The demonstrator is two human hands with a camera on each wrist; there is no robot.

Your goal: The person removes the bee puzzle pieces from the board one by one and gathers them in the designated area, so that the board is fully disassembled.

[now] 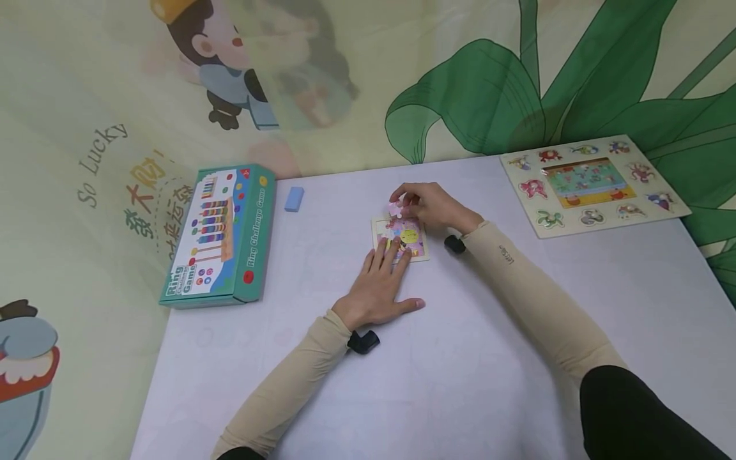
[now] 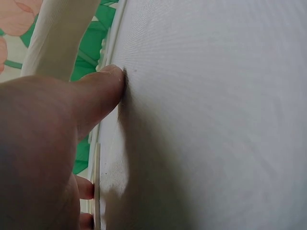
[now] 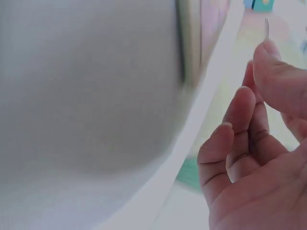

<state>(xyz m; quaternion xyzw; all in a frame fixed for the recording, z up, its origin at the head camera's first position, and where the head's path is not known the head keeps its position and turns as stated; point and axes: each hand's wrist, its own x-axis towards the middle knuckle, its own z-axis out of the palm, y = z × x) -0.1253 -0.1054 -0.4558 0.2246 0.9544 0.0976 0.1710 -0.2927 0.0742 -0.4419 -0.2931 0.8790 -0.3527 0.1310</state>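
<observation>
Between its thumb and fingers, my right hand (image 1: 434, 203) pinches a pink jigsaw piece (image 1: 395, 209) over the far edge of a small jigsaw puzzle (image 1: 409, 235). The right wrist view catches the jigsaw piece (image 3: 267, 28) edge-on at the thumb tip. Purple and yellow colours fill the puzzle's picture, inside a pale frame. My left hand (image 1: 376, 291) lies palm down, its straight fingers resting on the puzzle's near side and covering part of it. Its thumb (image 2: 103, 91) is stretched out to the side, touching the white table.
A green Ring Challenge Game box (image 1: 253, 249) lies at the table's left side. Near its far corner is a blue block (image 1: 294, 199). At the back right lies a sea-animal puzzle board (image 1: 529, 214). A printed curtain (image 1: 356, 140) hangs behind the table (image 1: 460, 358).
</observation>
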